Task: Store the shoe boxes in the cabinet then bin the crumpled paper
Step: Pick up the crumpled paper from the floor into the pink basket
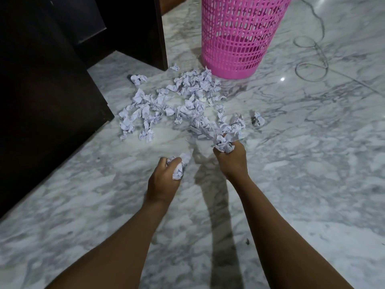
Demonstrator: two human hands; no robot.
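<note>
Several crumpled white paper balls (pixel 183 101) lie scattered on the marble floor in front of a pink plastic mesh bin (pixel 239 36). My left hand (pixel 164 180) grips a wad of crumpled paper (pixel 179 165) just above the floor. My right hand (pixel 231 159) grips another bunch of crumpled paper (pixel 224 143) at the near right edge of the pile. A dark wooden cabinet (pixel 48 90) stands at the left. No shoe boxes are in view.
A thin grey cable (pixel 312 59) coils on the floor to the right of the bin. One stray paper ball (pixel 258 119) lies right of the pile, another (pixel 138 79) near the cabinet's corner. Bare marble floor (pixel 312 184) spreads to the right and toward me.
</note>
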